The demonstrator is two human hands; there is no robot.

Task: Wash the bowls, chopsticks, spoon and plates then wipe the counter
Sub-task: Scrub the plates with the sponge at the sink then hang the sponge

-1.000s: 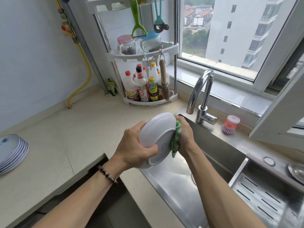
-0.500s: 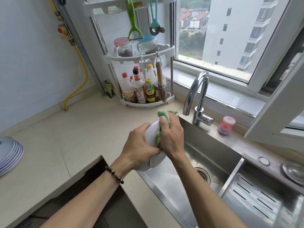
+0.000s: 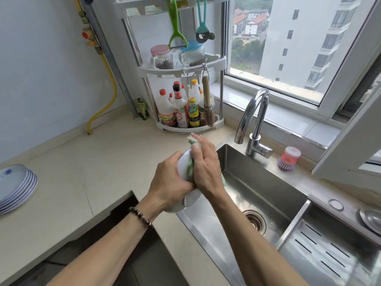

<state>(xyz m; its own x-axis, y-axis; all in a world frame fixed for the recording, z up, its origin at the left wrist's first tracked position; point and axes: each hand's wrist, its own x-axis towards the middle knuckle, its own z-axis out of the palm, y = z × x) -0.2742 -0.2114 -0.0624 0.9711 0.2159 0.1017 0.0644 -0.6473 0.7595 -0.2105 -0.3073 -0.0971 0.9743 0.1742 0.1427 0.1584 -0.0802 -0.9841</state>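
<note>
Left hand (image 3: 168, 182) gripping white round ceramic bowl (image 3: 183, 164), mostly hidden, right hand (image 3: 205, 168) fingers straight, pressing blurred green dishcloth (image 3: 190, 167) on it, red-capped sauce bottles (image 3: 181, 112) labels unreadable

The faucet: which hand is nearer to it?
Right. The right hand presses a green cloth on the bowl just left of the faucet; the left hand grips the bowl's far side, farther away.

Both hands cover most of the white bowl (image 3: 182, 162); the plate stack (image 3: 16, 188) is cut off at left.
</note>
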